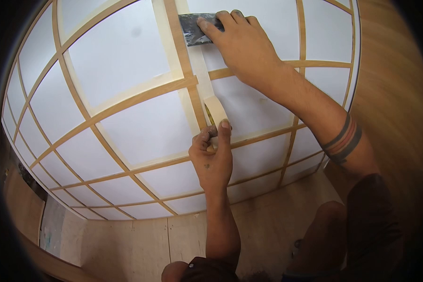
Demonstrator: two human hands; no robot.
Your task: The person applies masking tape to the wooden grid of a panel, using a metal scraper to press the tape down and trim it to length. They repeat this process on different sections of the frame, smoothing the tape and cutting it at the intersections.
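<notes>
A white panel [145, 129] with a grid of wooden strips [141, 97] fills most of the view. My right hand [239, 44] is closed on a dark, smeared flat blade [192, 29], which lies against the panel near the top, beside a vertical wooden strip. Lower down, my left hand [214, 150] grips a roll of pale masking tape [216, 112] between thumb and fingers. From the roll a length of tape [199, 66] runs up along the strip and passes under the blade. Pale tape also borders several other white squares.
Below the panel is a light wooden surface [145, 239]. Brown wood [390, 89] stands at the right. My knees and dark clothing [371, 221] show at the bottom right. A curved wooden edge [56, 265] lies at the lower left.
</notes>
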